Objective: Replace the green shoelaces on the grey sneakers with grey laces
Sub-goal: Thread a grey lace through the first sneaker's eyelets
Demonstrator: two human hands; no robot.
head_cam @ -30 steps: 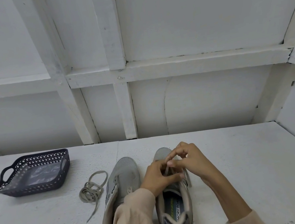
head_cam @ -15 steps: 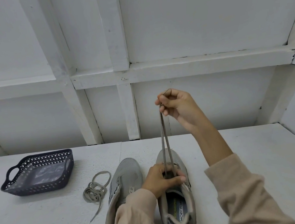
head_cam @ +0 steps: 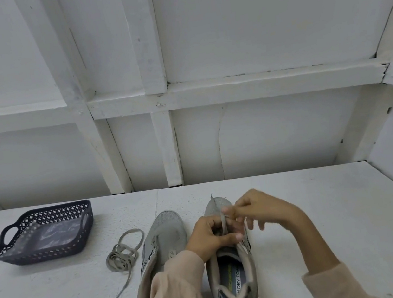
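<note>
Left hand [head_cam: 210,235] grips the sneaker [head_cam: 217,205] at the throat. Its fingers are curled over the eyelet area and the thumb lies across the front edge of the opening. Right hand [head_cam: 259,208] sits just beside it, over the forefoot, and pinches a lace [head_cam: 223,223] between thumb and index finger. Its other fingers are loose and fanned downward. The two hands are nearly touching.

The lace is grey. It rises from between the left hand's fingers up to the right hand's pinch, and a short end sticks out above, over the toe. The eyelet it comes from is hidden by the left hand.

The sneaker is grey and stands on its sole on the white table [head_cam: 328,231], toe pointing away from the camera. The insole print is partly readable inside the opening.

Second sneaker [head_cam: 166,229], also grey, stands just left of the first and parallel to it. No lace shows in its eyelets, and the beige sleeve [head_cam: 175,290] of the left arm covers its heel.

Loose lace [head_cam: 123,255] lies in a rough coil on the table left of the second sneaker, one end trailing toward the camera. Its colour reads grey-beige but may be pale green; hard to say in this light.

Dark perforated basket [head_cam: 46,255] with cut-out handles sits far left on the table, well apart from the shoes. Something flat and patterned lies in its bottom. White panelled wall [head_cam: 249,27] stands behind the table.
</note>
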